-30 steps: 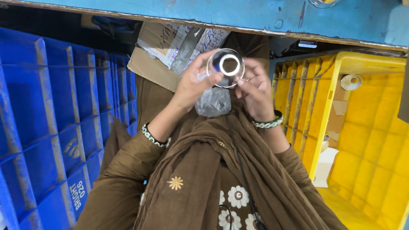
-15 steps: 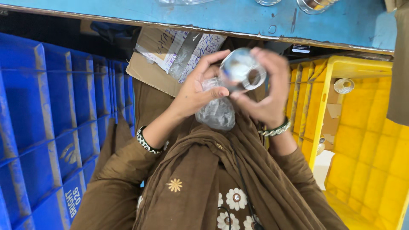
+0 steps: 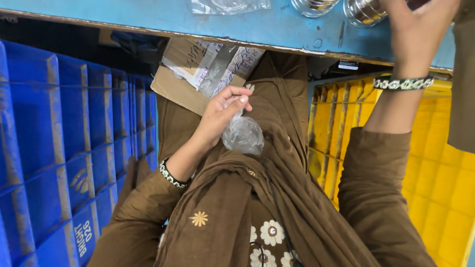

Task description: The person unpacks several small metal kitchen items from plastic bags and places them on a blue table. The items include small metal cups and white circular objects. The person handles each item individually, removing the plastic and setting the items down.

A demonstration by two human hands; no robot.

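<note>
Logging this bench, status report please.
Left hand pinches crumpled clear plastic bag over lap. Right hand up at shiny metal cup on blue table, grip unclear.

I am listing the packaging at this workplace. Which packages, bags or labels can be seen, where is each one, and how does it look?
Cardboard box: under the blue table edge, brown, flat, with pale taped labels.
Clear plastic bag: crumpled, held by the left hand over the lap.
Plastic pouch: transparent, lying on the blue table, top edge.
Small label: white, below the table edge, above the yellow crate.
</note>
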